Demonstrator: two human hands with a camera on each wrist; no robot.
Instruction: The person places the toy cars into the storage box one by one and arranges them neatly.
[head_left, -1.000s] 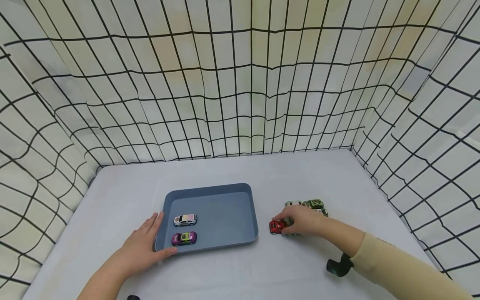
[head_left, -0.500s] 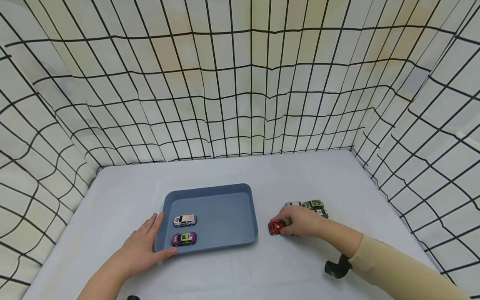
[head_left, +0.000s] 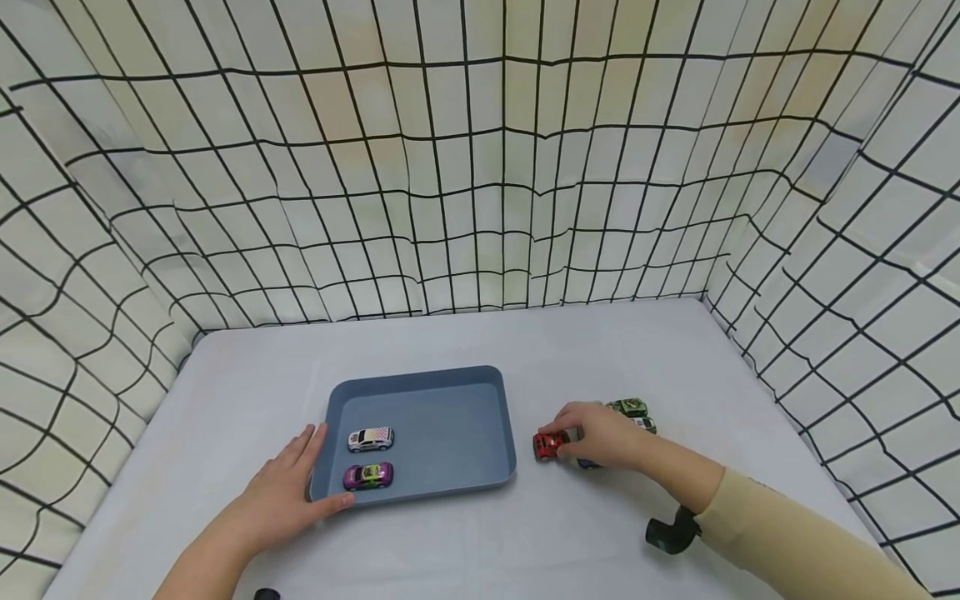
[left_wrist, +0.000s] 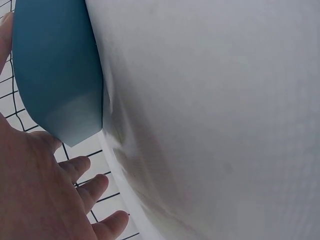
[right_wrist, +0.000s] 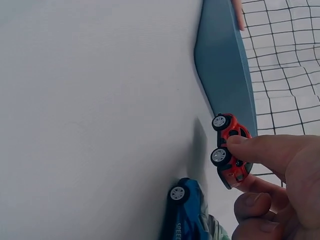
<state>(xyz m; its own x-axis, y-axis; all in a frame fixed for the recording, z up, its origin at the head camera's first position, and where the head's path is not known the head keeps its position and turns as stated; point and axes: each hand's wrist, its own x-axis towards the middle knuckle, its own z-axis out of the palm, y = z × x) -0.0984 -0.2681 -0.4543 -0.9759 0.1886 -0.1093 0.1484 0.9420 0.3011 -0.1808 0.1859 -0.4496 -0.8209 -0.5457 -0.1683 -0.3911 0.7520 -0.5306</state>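
In the right wrist view, the thumb and finger of my right hand (head_left: pixel 606 435) pinch a red toy car (right_wrist: pixel 231 176) by its sides, its wheels turned toward the camera. It appears lifted off the cloth, beside a blue toy car (right_wrist: pixel 189 215). My left hand (head_left: pixel 272 500) lies at the left end of a blue-grey tray (head_left: pixel 450 433), thumb on the near rim and fingers spread along the outer side. Inside the tray stand a white toy car (head_left: pixel 371 439) and a purple-and-green toy car (head_left: pixel 367 476), one behind the other.
Beyond the right hand are a green toy car (head_left: pixel 628 407) and a white-and-green one (head_left: pixel 644 424), partly covered. A black curved object (head_left: pixel 672 532) sits by the right sleeve. Black-gridded white walls (head_left: pixel 480 208) enclose the white-covered table (head_left: pixel 480 550) at back and sides.
The right hand has moved slightly left and away from me, the red toy car with it. More of the blue car shows under the hand. The left hand and tray stay put.
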